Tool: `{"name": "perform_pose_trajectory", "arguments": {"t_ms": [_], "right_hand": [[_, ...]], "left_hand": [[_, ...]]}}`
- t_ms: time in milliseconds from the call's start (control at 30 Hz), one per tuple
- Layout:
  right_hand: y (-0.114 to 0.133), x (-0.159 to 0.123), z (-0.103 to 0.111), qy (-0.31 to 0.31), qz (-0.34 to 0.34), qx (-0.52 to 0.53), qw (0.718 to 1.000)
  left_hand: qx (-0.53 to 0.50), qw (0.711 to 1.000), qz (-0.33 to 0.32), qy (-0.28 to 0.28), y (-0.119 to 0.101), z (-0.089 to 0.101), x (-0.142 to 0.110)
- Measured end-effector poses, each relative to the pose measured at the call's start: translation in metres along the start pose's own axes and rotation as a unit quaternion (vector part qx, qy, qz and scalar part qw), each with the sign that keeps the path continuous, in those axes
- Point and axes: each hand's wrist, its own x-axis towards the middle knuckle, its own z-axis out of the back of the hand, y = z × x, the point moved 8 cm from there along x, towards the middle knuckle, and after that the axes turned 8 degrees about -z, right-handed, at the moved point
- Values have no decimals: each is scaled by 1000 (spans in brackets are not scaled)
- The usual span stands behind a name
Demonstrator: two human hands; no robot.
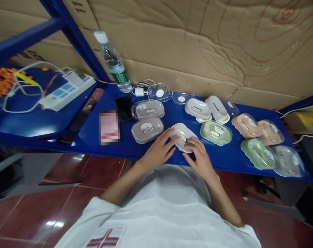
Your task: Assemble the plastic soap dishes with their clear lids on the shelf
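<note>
A white oval soap dish [181, 129] with a slot in its middle lies at the front of the blue table, between my hands. My left hand [160, 146] holds its left side, fingers apart and reaching over the rim. On the right side, my right hand [199, 155] grips the rim with curved fingers, some inside the dish. A small cream piece [183, 138] shows at the slot, partly covered by fingers. Left of my left hand are two greyish soap dishes [147, 130] under clear lids. A green lidded soap dish [216, 133] sits right of my right hand.
Two white dishes [197, 108] and loose clear lids [160, 92] lie along the back. Peach [246, 125], green and grey lidded dishes stand at right. At left are a water bottle [117, 70], a phone [124, 108] and a pink blurred item [109, 127]. Cardboard [172, 44] walls the back.
</note>
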Motion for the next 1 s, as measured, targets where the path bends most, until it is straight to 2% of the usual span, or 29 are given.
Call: {"name": "perform_pose_trajectory", "arguments": {"t_ms": [300,500,667,767,867,1000], "right_hand": [[-3,-1,8,-10,-13,40,999],[0,0,-5,35,-2,-31,999],[-2,-2,0,-11,5,-22,1000],[-4,-3,3,-34,-14,-30,999],[-4,-3,3,-38,-28,-51,998],[-1,-3,-2,-20,-15,-76,997]], "left_hand": [[-58,998,24,-2,3,4,1],[-51,997,58,10,9,-2,-1],[-66,995,66,32,10,-3,-1],[-79,993,81,42,11,-5,-1],[-91,990,97,49,15,-7,-2],[-121,987,96,43,17,-7,-3]]}}
